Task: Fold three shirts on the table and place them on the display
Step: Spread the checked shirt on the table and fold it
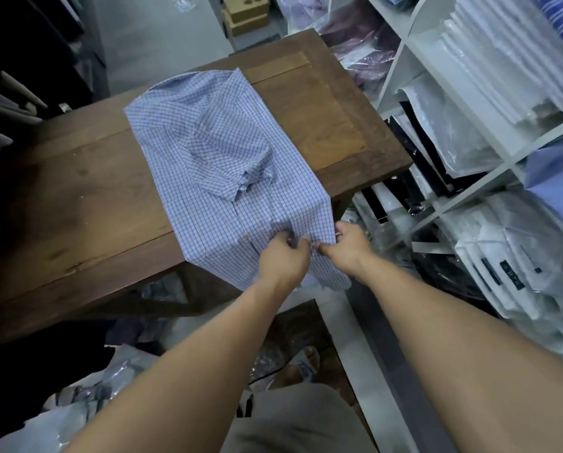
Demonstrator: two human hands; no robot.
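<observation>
- Shirt [221,152] lies on the table [77,191], hem hanging over the near edge.
- Left hand [285,256] and right hand [350,245] both pinch the hem.
- Soft, light, limp cloth; best held by hem corners.

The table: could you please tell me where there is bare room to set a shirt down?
Bare table lies left of the checked shirt, out to the edge, and a smaller patch right of it, toward the shelves. The near corner is crowded: left hand and right hand pinch the hem.
</observation>
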